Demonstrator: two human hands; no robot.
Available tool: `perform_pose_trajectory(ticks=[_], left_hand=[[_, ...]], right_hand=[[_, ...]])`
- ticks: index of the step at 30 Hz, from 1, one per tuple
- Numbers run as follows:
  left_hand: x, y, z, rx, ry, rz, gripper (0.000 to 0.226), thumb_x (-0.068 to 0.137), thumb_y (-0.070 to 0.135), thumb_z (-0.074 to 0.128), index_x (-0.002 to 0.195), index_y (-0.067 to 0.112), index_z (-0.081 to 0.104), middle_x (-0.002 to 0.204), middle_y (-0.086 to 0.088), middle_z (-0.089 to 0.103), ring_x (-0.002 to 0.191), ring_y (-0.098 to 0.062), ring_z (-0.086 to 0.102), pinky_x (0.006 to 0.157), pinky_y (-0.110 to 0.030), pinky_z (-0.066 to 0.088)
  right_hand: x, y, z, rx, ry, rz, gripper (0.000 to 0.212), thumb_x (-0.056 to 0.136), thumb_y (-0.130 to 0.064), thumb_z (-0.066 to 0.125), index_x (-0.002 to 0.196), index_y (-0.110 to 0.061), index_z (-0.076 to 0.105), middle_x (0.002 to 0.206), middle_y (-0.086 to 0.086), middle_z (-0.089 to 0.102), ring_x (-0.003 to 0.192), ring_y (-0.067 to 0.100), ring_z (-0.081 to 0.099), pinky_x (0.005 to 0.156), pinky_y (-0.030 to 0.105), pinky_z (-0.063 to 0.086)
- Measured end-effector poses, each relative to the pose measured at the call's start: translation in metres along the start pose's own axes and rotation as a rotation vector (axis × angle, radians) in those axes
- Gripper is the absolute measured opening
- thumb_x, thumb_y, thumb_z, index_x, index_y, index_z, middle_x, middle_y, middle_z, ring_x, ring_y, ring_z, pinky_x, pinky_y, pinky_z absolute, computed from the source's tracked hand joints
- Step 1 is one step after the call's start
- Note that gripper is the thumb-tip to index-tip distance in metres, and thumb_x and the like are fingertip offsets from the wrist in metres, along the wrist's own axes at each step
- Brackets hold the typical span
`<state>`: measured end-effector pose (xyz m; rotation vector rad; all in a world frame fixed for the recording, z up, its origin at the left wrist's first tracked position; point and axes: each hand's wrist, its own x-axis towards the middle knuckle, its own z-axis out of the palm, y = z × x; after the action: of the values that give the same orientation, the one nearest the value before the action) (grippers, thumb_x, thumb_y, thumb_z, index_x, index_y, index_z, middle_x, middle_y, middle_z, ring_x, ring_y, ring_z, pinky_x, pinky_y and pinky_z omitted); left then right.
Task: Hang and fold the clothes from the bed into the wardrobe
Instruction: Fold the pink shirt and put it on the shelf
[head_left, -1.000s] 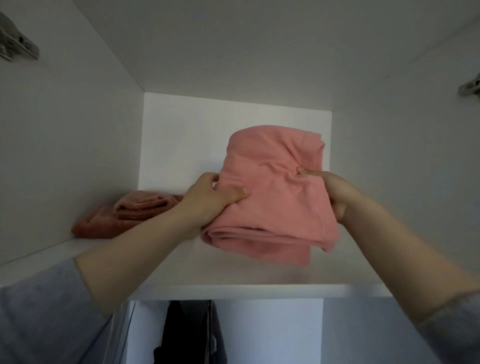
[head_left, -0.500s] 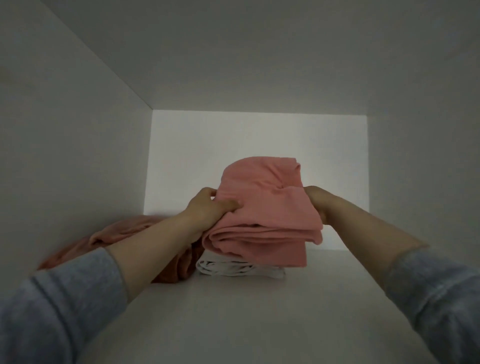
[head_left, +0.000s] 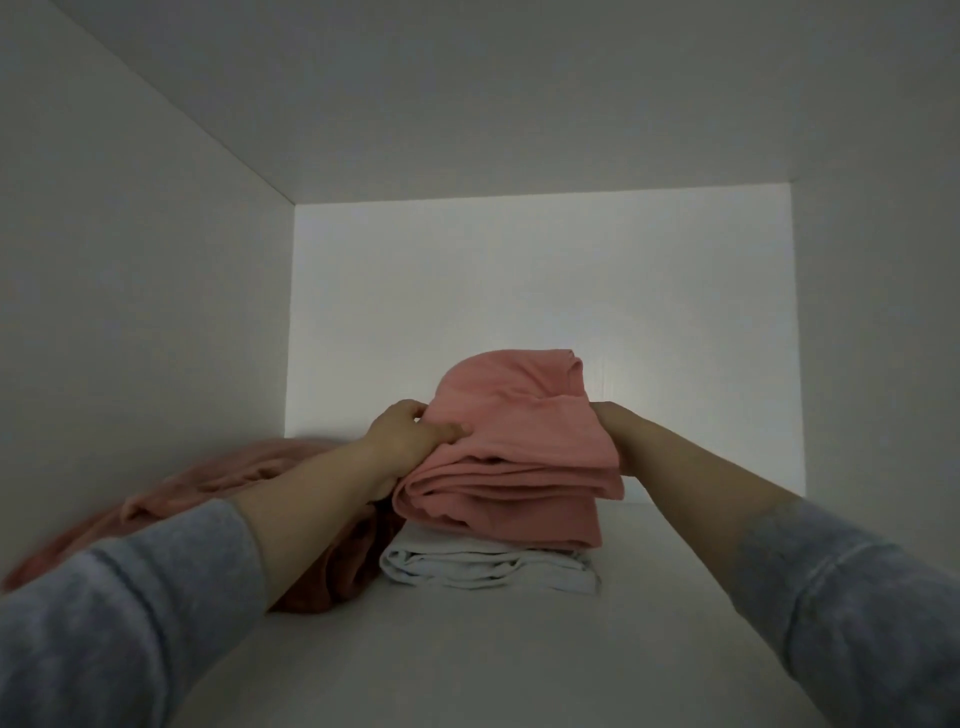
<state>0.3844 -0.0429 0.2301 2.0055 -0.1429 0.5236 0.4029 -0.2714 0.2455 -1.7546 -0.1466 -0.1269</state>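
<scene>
While both arms in grey sleeves reached into the upper compartment of the wardrobe, we saw the folded pink garment (head_left: 514, 478) lying on top of a folded white garment (head_left: 483, 566), and this small stack stood on the white shelf (head_left: 519, 670), toward the back and a little right of the middle. The left hand (head_left: 410, 436) gripped the left edge of the pink garment: its thumb lay on top of the cloth and the other fingers were curled around the side and below the folds. The right hand (head_left: 615, 428) was at the right edge of the same garment and touched it, but its fingers went behind the cloth (only the back of the hand and the wrist showed), so we could not tell if they were clamped on it or only pressed against it. Just beside the stack, on the left, a loose heap of pink and rust-coloured clothes (head_left: 218, 478) lay on the shelf, partly covered by the left forearm. Behind everything, the back panel (head_left: 519, 291) of the compartment was brighter than the side walls.
</scene>
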Motion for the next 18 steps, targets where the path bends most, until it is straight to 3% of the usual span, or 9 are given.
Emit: perform_pose_trajectory(ticks=[5, 9, 12, 15, 18], left_hand=[[0.006, -0.016, -0.001, 0.011, -0.014, -0.053, 0.067, 0.078, 0.041, 0.078, 0.130, 0.008, 0.052, 0.128, -0.010, 0.057, 0.110, -0.027, 0.057, 0.101, -0.041, 0.047], [0.008, -0.027, 0.002, 0.071, -0.011, -0.077, 0.072, 0.079, 0.043, 0.076, 0.135, 0.010, 0.047, 0.135, -0.010, 0.051, 0.111, -0.023, 0.051, 0.093, -0.030, 0.041], [0.006, -0.031, 0.004, 0.201, -0.003, -0.092, 0.070, 0.079, 0.053, 0.071, 0.129, 0.010, 0.051, 0.132, -0.008, 0.053, 0.107, -0.021, 0.050, 0.088, -0.029, 0.040], [0.004, -0.027, 0.003, 0.246, 0.016, -0.044, 0.074, 0.075, 0.059, 0.070, 0.132, 0.016, 0.050, 0.136, -0.006, 0.049, 0.113, -0.021, 0.050, 0.089, -0.028, 0.039], [0.000, -0.022, 0.000, 0.384, 0.002, 0.108, 0.076, 0.076, 0.061, 0.069, 0.139, 0.025, 0.046, 0.144, -0.005, 0.040, 0.126, -0.022, 0.046, 0.101, -0.030, 0.038]], right_hand=[[0.017, 0.007, 0.011, 0.048, -0.039, 0.037, 0.016, 0.100, -0.014, 0.051, 0.088, -0.005, 0.057, 0.076, 0.009, 0.056, 0.062, 0.020, 0.051, 0.052, 0.029, 0.043], [0.024, 0.013, 0.010, 0.025, -0.140, 0.134, 0.018, 0.096, -0.020, 0.058, 0.083, -0.009, 0.060, 0.076, 0.007, 0.060, 0.061, 0.018, 0.056, 0.049, 0.026, 0.048], [0.027, 0.016, 0.004, 0.021, -0.133, 0.152, 0.013, 0.090, -0.018, 0.064, 0.098, -0.009, 0.061, 0.098, 0.012, 0.059, 0.086, 0.024, 0.058, 0.071, 0.035, 0.054], [0.031, 0.009, 0.001, -0.058, -0.020, 0.022, 0.038, 0.082, -0.024, 0.074, 0.116, -0.013, 0.061, 0.124, 0.011, 0.053, 0.115, 0.028, 0.052, 0.096, 0.042, 0.048], [0.031, -0.002, 0.005, -0.273, 0.090, -0.349, 0.054, 0.082, -0.023, 0.074, 0.132, -0.016, 0.055, 0.128, 0.002, 0.052, 0.120, 0.020, 0.051, 0.089, 0.026, 0.043]])
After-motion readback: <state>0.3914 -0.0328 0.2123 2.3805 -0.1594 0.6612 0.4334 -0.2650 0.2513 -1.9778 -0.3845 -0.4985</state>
